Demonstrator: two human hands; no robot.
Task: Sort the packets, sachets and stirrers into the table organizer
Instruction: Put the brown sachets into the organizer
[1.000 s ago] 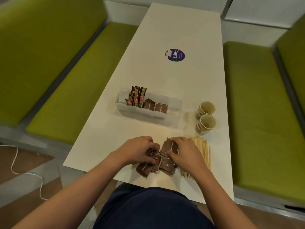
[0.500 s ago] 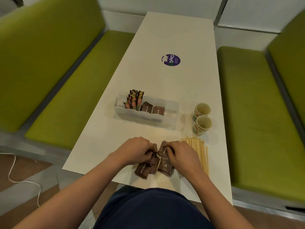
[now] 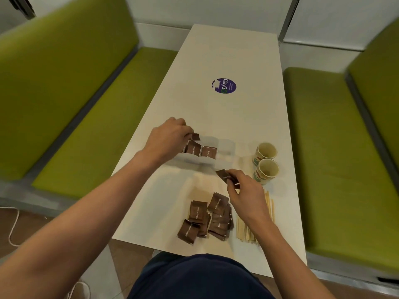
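Note:
A translucent white organizer (image 3: 224,157) stands across the middle of the white table (image 3: 226,55), with brown sugar sachets (image 3: 200,150) upright inside. My left hand (image 3: 168,137) hovers over its left part, pinching a brown sachet (image 3: 196,137) above the sachets inside. My right hand (image 3: 246,190) is just in front of the organizer and grips another brown sachet (image 3: 223,174). A loose pile of brown sachets (image 3: 207,219) lies near the table's front edge. Wooden stirrers (image 3: 246,230) lie to its right, partly hidden by my right wrist.
Two paper cups (image 3: 265,161) stand to the right of the organizer. A purple round sticker (image 3: 224,85) marks the table farther back. Green upholstered benches (image 3: 71,100) run along both long sides of the table.
Both hands have left the sachet pile, each lifting a sachet. The left hand travelled forward to the organizer; the right rose to just in front of it. The camera tilted down.

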